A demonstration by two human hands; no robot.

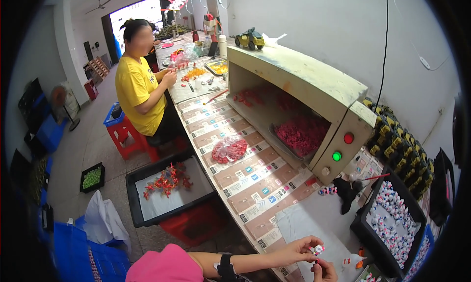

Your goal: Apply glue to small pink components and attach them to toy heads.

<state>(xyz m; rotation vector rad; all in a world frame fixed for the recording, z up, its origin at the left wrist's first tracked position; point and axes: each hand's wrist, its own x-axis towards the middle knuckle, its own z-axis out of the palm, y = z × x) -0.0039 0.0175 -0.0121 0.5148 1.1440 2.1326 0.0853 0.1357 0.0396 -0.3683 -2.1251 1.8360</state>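
Left grip [294, 251]: thumb and fingertips pinched on a small white-and-pink figure [318, 250].
Right grip [326, 272]: fingertips curled close together; what they hold, I cannot tell.
Figure's place: right of the left grip's knuckles, just beyond the right grip, over the counter [255, 203]; left hand nearer.
Long axis: too small to tell.
Bottle [350, 260]: white, right of both grips.

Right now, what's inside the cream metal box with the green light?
Inside the cream metal box: a heap of small magenta pieces and scattered red ones. The front panel hides the upper interior.
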